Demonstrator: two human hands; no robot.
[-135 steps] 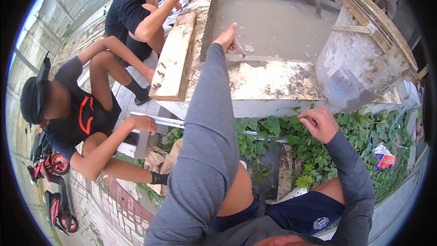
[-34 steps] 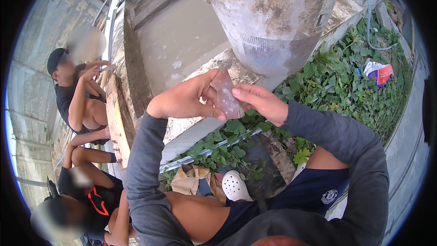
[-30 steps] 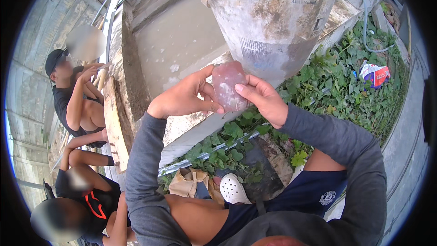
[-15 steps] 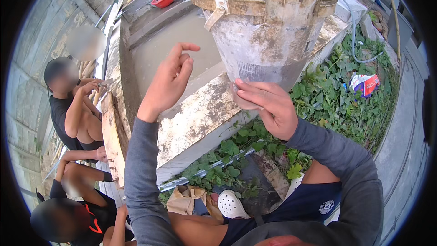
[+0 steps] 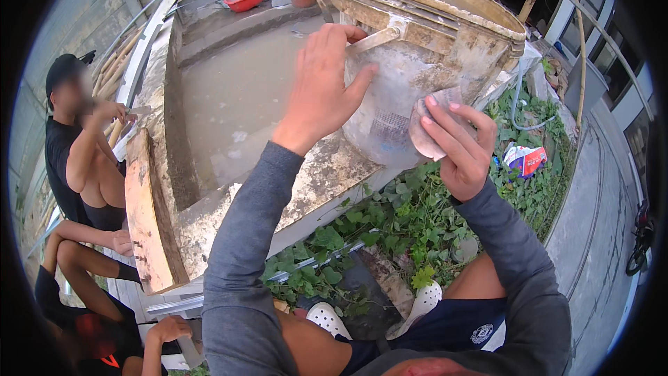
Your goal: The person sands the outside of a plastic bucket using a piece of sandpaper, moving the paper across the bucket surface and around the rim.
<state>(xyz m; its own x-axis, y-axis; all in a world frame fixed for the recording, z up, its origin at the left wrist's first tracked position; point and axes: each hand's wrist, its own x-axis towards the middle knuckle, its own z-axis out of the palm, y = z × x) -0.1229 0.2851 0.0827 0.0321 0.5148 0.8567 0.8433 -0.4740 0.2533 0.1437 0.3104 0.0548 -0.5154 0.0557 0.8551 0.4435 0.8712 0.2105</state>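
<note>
- The concrete basin (image 5: pixel 327 182), with cloudy grey water (image 5: pixel 229 101) in it, took up the middle of your workspace.
- Green creepers (image 5: pixel 417 216) grew along the near side of its ledge.
- To your left sat two people in dark shirts, one upper (image 5: pixel 62 160) and one lower (image 5: pixel 104 306) in view.
- The stained bucket (image 5: pixel 417 63) stood on the ledge ahead of you, its rim leaning to the right in view.
- A wooden plank (image 5: pixel 149 216) lay along the basin's left corner, and a red tray (image 5: pixel 247 2) sat at its far edge.
- Your left hand (image 5: pixel 320 80) was at the bucket's handle (image 5: pixel 372 42), thumb and forefinger apart; whether they pressed on it, you could not tell.
- Your right hand (image 5: pixel 467 153) was in front of the bucket's wall, its fingers clamped on the pinkish-grey sheet.
- That pinkish-grey sheet (image 5: pixel 420 139) curved under your fingertips, close to the bucket's side; whether it touched could not be told.
</note>
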